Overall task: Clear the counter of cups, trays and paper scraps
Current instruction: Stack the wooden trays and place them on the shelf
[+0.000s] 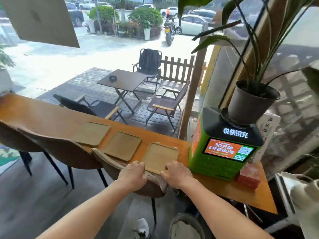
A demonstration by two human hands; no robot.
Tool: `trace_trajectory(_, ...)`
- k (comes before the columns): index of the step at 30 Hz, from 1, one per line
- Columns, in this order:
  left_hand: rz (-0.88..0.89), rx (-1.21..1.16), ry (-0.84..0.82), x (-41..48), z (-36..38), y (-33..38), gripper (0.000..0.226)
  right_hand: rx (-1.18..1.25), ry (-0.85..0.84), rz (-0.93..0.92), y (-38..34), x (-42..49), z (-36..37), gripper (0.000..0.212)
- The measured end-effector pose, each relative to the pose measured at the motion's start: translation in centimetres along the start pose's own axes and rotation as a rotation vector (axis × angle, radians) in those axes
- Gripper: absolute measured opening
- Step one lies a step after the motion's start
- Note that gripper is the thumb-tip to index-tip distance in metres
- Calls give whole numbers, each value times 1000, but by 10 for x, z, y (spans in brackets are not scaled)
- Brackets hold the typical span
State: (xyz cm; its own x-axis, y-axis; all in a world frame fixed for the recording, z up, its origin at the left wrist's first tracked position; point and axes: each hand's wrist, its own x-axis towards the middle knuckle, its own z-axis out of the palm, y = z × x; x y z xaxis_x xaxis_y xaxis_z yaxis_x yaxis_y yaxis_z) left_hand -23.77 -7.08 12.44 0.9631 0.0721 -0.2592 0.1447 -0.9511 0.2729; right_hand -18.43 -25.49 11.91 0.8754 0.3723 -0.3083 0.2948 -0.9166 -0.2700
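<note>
Wooden tray (161, 157) lies flat on the counter (51, 116), just beside the green charging kiosk (222, 152) — left hand (133, 175) and right hand (177, 174) both grip its near edge, fingers curled.

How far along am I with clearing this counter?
Looks done: no cups or paper scraps show on the counter. In hand: the left hand and right hand grip the near edge of the nearest tray, which lies on the counter beside the green charging station. Left to do: the middle tray and the far tray, both untouched.
</note>
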Motion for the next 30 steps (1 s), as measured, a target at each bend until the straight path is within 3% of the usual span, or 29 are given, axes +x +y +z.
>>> trace_trajectory(14, -16, -4, -187, 169, -28, -45, 27, 29, -143, 84, 3, 164, -12, 49)
trace_trajectory(23, -104, -38, -211, 208, -46, -104, 27, 51, -149, 32, -47, 230, -15, 47)
trace_trajectory(30, -69, -18, -210, 245, -63, -169, 22, 86, -151, 61, -109, 277, -1, 45)
